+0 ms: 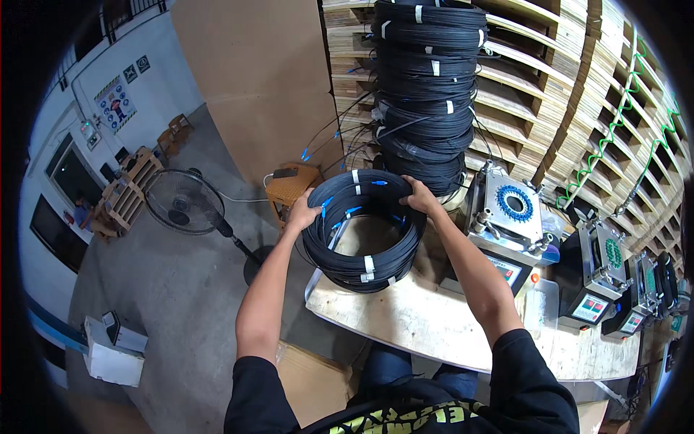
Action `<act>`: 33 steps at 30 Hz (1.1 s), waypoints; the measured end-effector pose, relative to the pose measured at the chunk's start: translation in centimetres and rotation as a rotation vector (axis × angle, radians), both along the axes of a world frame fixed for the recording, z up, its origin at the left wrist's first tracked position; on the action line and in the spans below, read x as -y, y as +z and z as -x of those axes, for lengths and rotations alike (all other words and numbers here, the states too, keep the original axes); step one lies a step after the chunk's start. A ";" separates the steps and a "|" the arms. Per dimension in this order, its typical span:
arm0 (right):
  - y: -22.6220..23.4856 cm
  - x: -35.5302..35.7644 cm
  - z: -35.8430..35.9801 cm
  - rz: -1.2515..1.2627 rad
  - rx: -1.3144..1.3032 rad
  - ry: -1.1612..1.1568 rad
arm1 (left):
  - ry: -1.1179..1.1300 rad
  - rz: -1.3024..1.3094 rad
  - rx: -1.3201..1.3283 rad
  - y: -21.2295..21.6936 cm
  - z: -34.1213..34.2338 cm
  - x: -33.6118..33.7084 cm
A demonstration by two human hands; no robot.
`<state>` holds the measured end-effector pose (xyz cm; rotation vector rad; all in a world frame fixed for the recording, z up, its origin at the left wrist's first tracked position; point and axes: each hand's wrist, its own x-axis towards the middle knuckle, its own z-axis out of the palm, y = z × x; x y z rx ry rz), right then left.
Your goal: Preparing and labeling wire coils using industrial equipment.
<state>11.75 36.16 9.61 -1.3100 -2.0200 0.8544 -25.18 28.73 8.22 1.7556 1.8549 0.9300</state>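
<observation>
A thick stack of coiled black cable (338,271) stands at the left end of the wooden table, bound with white ties and showing several blue connectors (379,183) around its inner rim. My left hand (303,210) grips the coil's upper left side, fingers curled over the edge. On the far right side of the same coil, my right hand (421,195) holds it with the thumb inside the ring. Whether the coil rests on the table or is slightly lifted, I cannot tell. Just behind rises a tall pile of similar black cable coils (426,87).
The pale wooden table (463,325) carries several boxy machines at right, the nearest one (506,217) with a blue ring of connectors. Stacked pallets (520,79) line the back. A standing fan (184,202), a small wooden stool (293,186) and a cardboard sheet (249,79) are at left.
</observation>
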 end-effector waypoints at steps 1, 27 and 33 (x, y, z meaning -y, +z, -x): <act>0.1 0.3 0.1 -0.005 0.005 -0.001 | -0.001 -0.001 -0.001 0.4 -0.4 0.4; 14.0 32.0 -29.3 0.025 0.022 0.143 | -1.115 0.282 -0.065 22.4 -32.0 14.5; 14.3 37.8 -41.5 0.027 -0.064 -0.113 | -1.223 0.361 -0.166 25.2 -42.0 13.4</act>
